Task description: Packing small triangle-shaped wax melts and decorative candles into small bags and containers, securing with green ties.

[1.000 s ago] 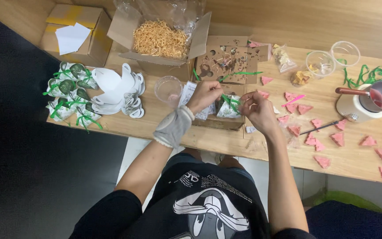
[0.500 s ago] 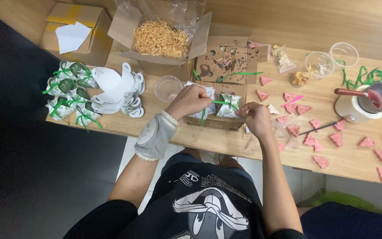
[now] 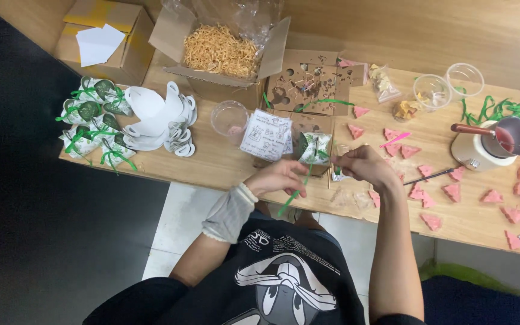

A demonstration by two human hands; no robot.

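Seemingly mid-tie, the head view showed both hands low over the front edge of the wooden desk (image 3: pixel 224 162). The left hand (image 3: pixel 278 179), its wrist wrapped in a pale sleeve, had its grip closed on a green ribbon (image 3: pixel 293 194), whose loose end hung down toward the person's lap. The right hand (image 3: pixel 365 167) was pinched shut too, fingertips pressed together just beside the left; what it pinched was too small to tell. Just behind the hands sat a small white pouch with a green leaf print (image 3: pixel 315 147), and left of that a printed white card (image 3: pixel 266 135) and a clear plastic cup (image 3: pixel 230 116).

Farther left lay a cluster of finished leaf-print pouches tied with green ribbon (image 3: pixel 91 123), beside a stack of flat white cut-outs (image 3: pixel 154 117). At the back stood an open cardboard box of yellowish shredded filler (image 3: pixel 221 49). To the right, pink triangular pieces (image 3: pixel 452 191) were scattered across the desk, near a white melting pot with a pinkish ladle (image 3: pixel 482 147). More loose green ribbon (image 3: pixel 507 109) lay at the far right.
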